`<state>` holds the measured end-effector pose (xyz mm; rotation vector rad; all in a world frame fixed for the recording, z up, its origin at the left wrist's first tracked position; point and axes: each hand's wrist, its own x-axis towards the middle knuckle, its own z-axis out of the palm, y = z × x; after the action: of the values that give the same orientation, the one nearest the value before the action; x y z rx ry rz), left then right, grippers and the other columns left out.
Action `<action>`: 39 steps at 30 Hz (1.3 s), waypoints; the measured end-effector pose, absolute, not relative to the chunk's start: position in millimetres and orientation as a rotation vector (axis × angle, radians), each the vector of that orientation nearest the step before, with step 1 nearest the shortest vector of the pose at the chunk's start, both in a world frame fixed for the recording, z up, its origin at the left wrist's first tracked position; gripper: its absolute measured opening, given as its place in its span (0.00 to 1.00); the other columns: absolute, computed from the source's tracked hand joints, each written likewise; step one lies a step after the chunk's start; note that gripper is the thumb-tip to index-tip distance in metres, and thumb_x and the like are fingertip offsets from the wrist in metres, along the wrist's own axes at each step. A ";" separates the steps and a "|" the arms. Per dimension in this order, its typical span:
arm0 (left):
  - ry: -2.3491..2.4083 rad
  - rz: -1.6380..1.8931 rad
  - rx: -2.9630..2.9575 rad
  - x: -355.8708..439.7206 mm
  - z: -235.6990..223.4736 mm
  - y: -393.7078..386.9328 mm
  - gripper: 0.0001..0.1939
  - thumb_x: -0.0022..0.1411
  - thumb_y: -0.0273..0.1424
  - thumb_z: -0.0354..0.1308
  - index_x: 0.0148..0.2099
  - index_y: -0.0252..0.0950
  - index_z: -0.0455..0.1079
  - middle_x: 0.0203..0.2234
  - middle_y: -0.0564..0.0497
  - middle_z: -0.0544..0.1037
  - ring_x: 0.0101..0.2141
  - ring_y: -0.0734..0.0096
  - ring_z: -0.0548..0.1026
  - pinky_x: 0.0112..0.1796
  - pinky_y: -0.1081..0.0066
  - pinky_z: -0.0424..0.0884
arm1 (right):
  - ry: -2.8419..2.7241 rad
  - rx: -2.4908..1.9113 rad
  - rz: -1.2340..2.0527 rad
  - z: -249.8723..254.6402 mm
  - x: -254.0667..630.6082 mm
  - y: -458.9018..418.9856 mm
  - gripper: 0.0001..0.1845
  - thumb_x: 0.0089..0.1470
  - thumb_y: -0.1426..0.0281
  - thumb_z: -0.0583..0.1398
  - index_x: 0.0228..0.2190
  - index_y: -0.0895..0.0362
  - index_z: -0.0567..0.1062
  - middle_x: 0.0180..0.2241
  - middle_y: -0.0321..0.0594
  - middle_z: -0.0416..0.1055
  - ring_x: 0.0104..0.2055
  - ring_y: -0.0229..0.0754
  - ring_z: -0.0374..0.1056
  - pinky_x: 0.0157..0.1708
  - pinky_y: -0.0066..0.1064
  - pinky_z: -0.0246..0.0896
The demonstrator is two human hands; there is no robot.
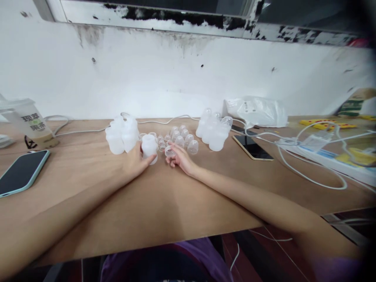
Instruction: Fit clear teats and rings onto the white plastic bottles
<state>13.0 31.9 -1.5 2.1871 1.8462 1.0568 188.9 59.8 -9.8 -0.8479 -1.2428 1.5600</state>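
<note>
My left hand (135,158) is closed around a frosted white plastic bottle (149,145) that stands upright on the wooden table (164,192). Just right of it, my right hand (182,159) pinches a translucent ring (169,151) between thumb and fingers, close to the bottle but apart from it. Behind the right hand sit several clear dome caps (193,147) in rows, and beside them several small clear nipple-shaped pieces (161,143). More frosted bottles (116,138) cluster left of my left hand. To the right stand several bottles topped with clear domes (216,139).
At far left are a drink cup (37,125) and a phone (23,172). On the right lie a dark phone (254,147), a white plastic bag (258,111), a power strip (329,158) and looping white cables (308,184). A white wall (147,74) rises behind.
</note>
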 end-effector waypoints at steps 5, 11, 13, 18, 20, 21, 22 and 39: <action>1.769 1.101 2.223 22.6 -5.3 42.7 0.19 0.52 0.44 0.50 0.39 0.35 0.56 0.27 0.52 0.68 0.28 0.69 0.70 0.28 0.71 0.65 | -1.258 -0.824 1.606 -9.3 189.9 58.7 0.22 0.48 0.67 0.53 0.47 0.55 0.58 0.27 0.35 0.63 0.20 0.30 0.60 0.12 0.20 0.45; 1.502 1.183 2.134 17.9 -11.2 46.2 0.20 0.51 0.42 0.52 0.42 0.35 0.57 0.34 0.49 0.70 0.34 0.68 0.71 0.32 0.70 0.67 | -1.231 -0.678 1.663 -7.3 190.7 58.8 0.11 0.43 0.72 0.57 0.33 0.57 0.64 0.30 0.36 0.66 0.30 0.36 0.66 0.24 0.27 0.61; 1.444 1.208 2.102 17.9 -12.8 47.9 0.20 0.51 0.42 0.52 0.43 0.35 0.56 0.36 0.49 0.70 0.37 0.67 0.70 0.34 0.70 0.68 | -1.235 -0.659 1.657 -7.3 191.1 59.0 0.10 0.42 0.72 0.58 0.31 0.58 0.65 0.31 0.37 0.66 0.33 0.37 0.66 0.29 0.29 0.63; 1.367 1.219 2.085 17.4 -13.8 49.6 0.21 0.52 0.41 0.53 0.44 0.35 0.56 0.38 0.47 0.70 0.38 0.66 0.70 0.34 0.70 0.69 | -1.252 -0.651 1.613 -10.0 191.2 59.5 0.12 0.39 0.70 0.62 0.27 0.57 0.64 0.30 0.36 0.67 0.34 0.38 0.66 0.31 0.30 0.63; 1.378 1.211 2.122 16.4 -12.8 48.8 0.21 0.52 0.41 0.53 0.44 0.34 0.57 0.37 0.47 0.70 0.37 0.66 0.70 0.33 0.70 0.68 | -1.247 -0.636 1.580 -11.1 190.6 59.7 0.14 0.38 0.70 0.63 0.28 0.56 0.64 0.30 0.35 0.67 0.34 0.38 0.67 0.33 0.31 0.63; 1.393 1.203 2.158 15.9 -12.2 48.1 0.20 0.52 0.41 0.53 0.44 0.34 0.57 0.37 0.47 0.70 0.37 0.66 0.70 0.33 0.70 0.68 | -1.243 -0.621 1.559 -11.5 190.4 60.0 0.15 0.38 0.70 0.63 0.28 0.55 0.63 0.31 0.35 0.67 0.35 0.38 0.67 0.34 0.32 0.63; 1.410 1.194 2.206 15.5 -11.6 47.3 0.20 0.52 0.41 0.52 0.44 0.33 0.58 0.36 0.47 0.70 0.36 0.66 0.70 0.33 0.70 0.68 | -1.239 -0.602 1.532 -11.6 190.3 60.3 0.15 0.38 0.69 0.63 0.29 0.55 0.63 0.32 0.35 0.67 0.36 0.37 0.66 0.35 0.32 0.63; 1.375 0.938 2.762 7.1 -6.5 38.3 0.26 0.56 0.37 0.49 0.56 0.36 0.52 0.43 0.45 0.62 0.42 0.64 0.66 0.42 0.67 0.65 | -1.276 -0.573 1.469 -8.0 201.7 64.2 0.18 0.37 0.68 0.64 0.33 0.53 0.64 0.34 0.34 0.67 0.37 0.36 0.64 0.38 0.31 0.62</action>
<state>7.1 38.3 -6.5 2.7621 1.3755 0.9384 201.7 64.2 -8.0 -0.5732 -1.2756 1.4692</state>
